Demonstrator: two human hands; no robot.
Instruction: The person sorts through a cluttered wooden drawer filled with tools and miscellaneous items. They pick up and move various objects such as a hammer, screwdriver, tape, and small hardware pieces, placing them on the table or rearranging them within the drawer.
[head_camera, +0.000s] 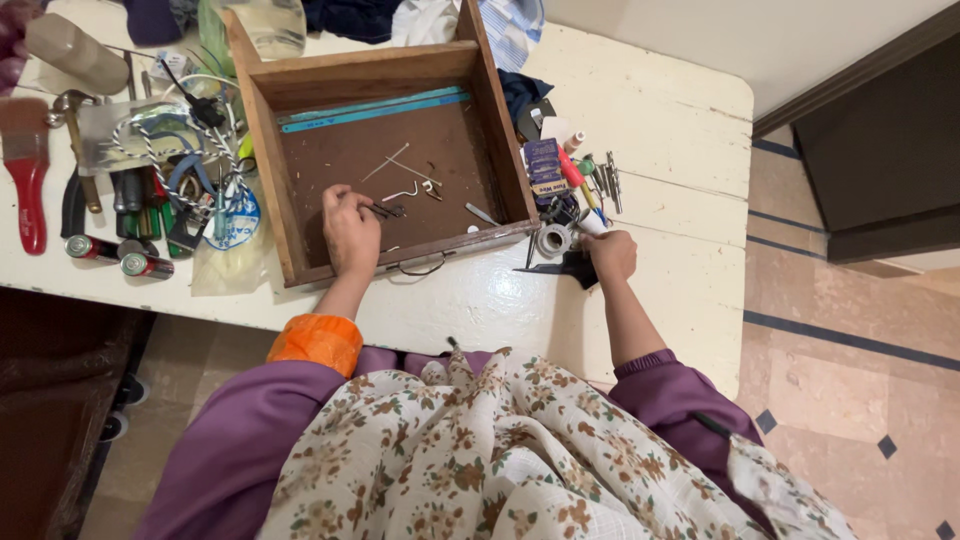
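Left hand (350, 228): inside the wooden drawer (290, 200), fingertips pinched narrowly on small dark metal bits (388, 210) lying on the drawer's brown floor.
Right hand (611, 252): outside the drawer on the white counter (660, 130), curled over the edge of a flat black piece (572, 268); whether it truly grips it, I cannot tell.
Drawer: pulled out and set flat on the counter, open side up, its front rail toward the person.
Left in the drawer: thin pale pins or nails (400, 168), a bent hook, a small metal blade near the right wall, and two blue strips (375, 108) along the back.
Right pile: a roll of tape (552, 240), a purple packet (545, 165), a red pen (572, 168) and metal bits (608, 180), just beside the drawer's right wall.
Left pile: a red-handled brush (27, 165), screwdrivers (135, 195), batteries (145, 265), a braided cord and plastic bags, well apart from both hands.
Doing the pick well: the dark bits are small and flat, so a fingertip pinch from above, sliding a nail under them, looks surest; judged from their tangle, lifting slowly should keep loose pieces from dropping back.
Care: sharp pins lie near the left hand, so it is best kept clear of them.
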